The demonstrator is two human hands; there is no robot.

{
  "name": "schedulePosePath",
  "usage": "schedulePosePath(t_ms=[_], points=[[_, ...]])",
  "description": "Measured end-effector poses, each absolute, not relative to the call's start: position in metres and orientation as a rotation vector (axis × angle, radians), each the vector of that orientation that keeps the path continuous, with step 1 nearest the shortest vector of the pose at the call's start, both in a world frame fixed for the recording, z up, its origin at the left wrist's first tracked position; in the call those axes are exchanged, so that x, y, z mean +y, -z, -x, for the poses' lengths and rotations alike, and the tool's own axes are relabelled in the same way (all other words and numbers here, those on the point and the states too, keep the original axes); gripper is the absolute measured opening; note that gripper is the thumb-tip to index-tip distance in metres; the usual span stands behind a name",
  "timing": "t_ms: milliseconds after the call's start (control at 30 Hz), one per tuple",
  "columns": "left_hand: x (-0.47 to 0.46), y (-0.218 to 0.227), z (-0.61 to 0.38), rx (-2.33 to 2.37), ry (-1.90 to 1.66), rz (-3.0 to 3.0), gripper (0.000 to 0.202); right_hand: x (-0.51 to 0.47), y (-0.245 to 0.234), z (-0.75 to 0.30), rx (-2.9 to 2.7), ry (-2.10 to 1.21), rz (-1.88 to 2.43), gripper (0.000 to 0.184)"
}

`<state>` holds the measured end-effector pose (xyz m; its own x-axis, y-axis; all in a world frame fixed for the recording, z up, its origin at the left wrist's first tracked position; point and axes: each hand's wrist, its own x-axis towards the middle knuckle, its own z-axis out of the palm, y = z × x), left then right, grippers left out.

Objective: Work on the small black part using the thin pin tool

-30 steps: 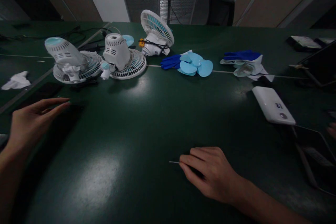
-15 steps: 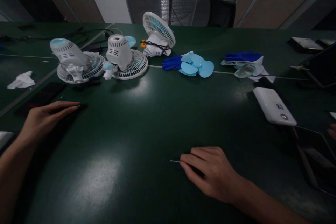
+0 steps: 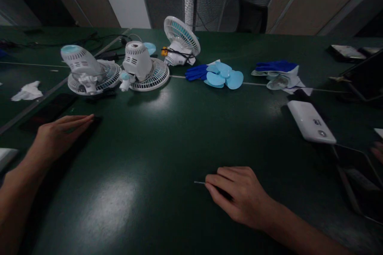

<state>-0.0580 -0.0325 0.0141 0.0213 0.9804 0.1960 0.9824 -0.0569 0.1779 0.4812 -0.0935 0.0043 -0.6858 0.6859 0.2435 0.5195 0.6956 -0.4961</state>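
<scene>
At the left, my left hand [image 3: 64, 133] rests low over the dark green table [image 3: 167, 139], its fingertips pinched together. Whatever lies between them, if anything, is too small or hidden to make out. My right hand [image 3: 236, 195] lies on the table at the lower right, closed on a thin metal rod [image 3: 199, 183] whose tip sticks out to the left; the rest of the rod is covered by the fingers. Beyond my left hand, a white desk fan [image 3: 85, 71] lies face down.
Beside it are a second face-down fan [image 3: 139, 61] and a tilted fan [image 3: 181, 42]. Light blue fan blades [image 3: 224, 75] lie by blue gloves [image 3: 196, 72]. More gloves [image 3: 278, 73] and a white device [image 3: 311, 121] are at the right. Another person's hand [image 3: 378, 151] shows at the right edge.
My left hand has shifted slightly right, and its fingertips have come closer together; a small greenish speck seen there before is no longer visible. My right hand stays in place with the rod.
</scene>
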Motion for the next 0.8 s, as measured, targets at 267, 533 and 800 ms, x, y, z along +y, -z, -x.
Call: schedulePosePath(t_ms=[267,533,800], points=[[-0.039,-0.009,0.049,-2.018,0.42,2.21,0.051,-0.093,-0.004,-0.482,-2.481,-0.566,0.92,0.018],[-0.037,-0.007,-0.079,-1.317,0.603,2.776,0.031,-0.09,-0.004,-0.48,-2.357,-0.543,0.975,0.014],[-0.067,0.0,-0.205,-1.052,0.946,3.174,0.021,-0.091,-0.005,-0.48,-2.253,-0.482,1.03,0.012]])
